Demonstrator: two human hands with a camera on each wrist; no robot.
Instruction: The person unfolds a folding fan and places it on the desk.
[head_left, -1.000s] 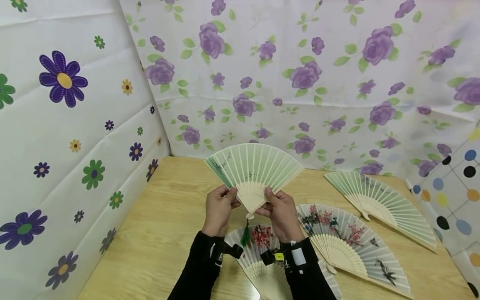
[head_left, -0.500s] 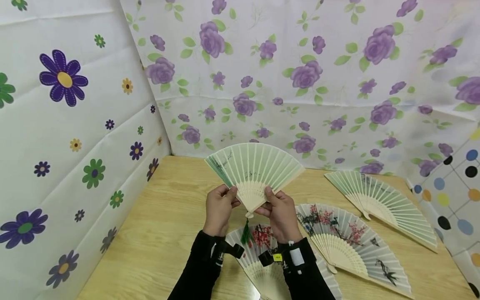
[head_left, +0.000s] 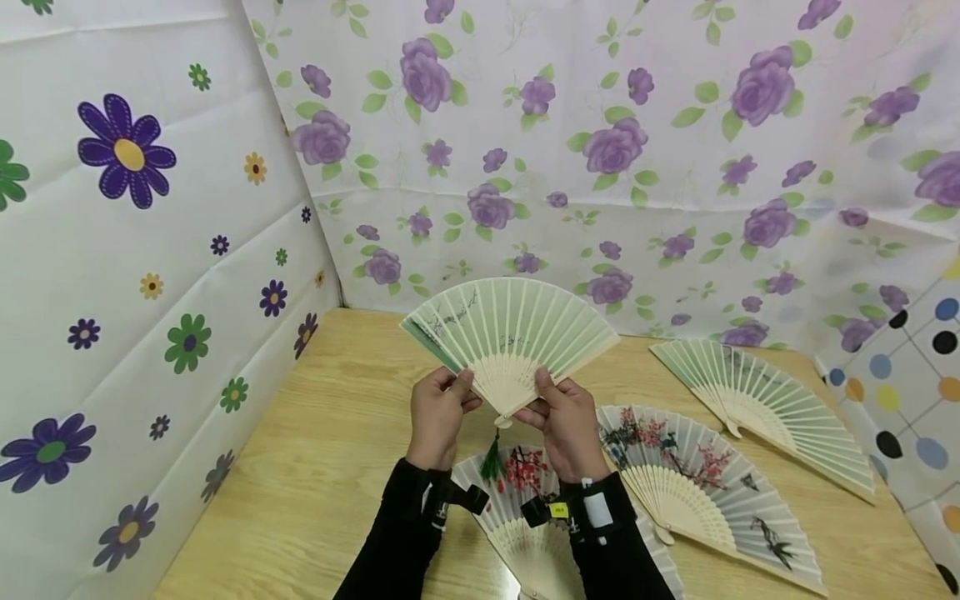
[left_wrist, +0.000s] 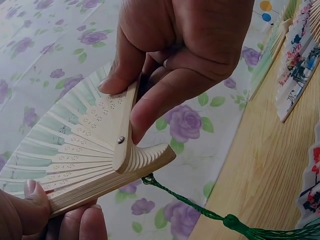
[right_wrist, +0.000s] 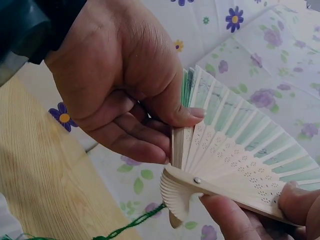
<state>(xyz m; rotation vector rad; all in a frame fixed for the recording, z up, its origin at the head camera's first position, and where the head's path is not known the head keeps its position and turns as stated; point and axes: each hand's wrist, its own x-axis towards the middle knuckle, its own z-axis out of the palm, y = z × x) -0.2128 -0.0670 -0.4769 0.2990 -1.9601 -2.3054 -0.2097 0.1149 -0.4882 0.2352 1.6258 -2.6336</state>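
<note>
A pale green folding fan [head_left: 510, 325], spread partway, is held up over the table between both hands. My left hand [head_left: 436, 419] pinches its left edge, thumb in front and fingers behind. The fan's right edge is pinched in the same way by my right hand [head_left: 567, 423]. The pivot, with its rivet, points down between the hands. From it a green tassel [head_left: 492, 463] hangs. The left wrist view shows a stack of ribs [left_wrist: 80, 199] bunched under the left thumb. In the right wrist view, pierced flower patterns show on the cream ribs [right_wrist: 225, 150].
An open fan with red blossoms [head_left: 517, 533] lies below the forearms, partly hidden by the right one. To the right lie another blossom fan [head_left: 720, 483] and a green fan [head_left: 772, 408]. Patterned cloths [head_left: 450, 167] stand around the wooden table [head_left: 300, 467].
The held fan spreads a little wider than before, its top edge sitting slightly higher. Both hands keep their pinch on it. The fans on the table have not moved.
</note>
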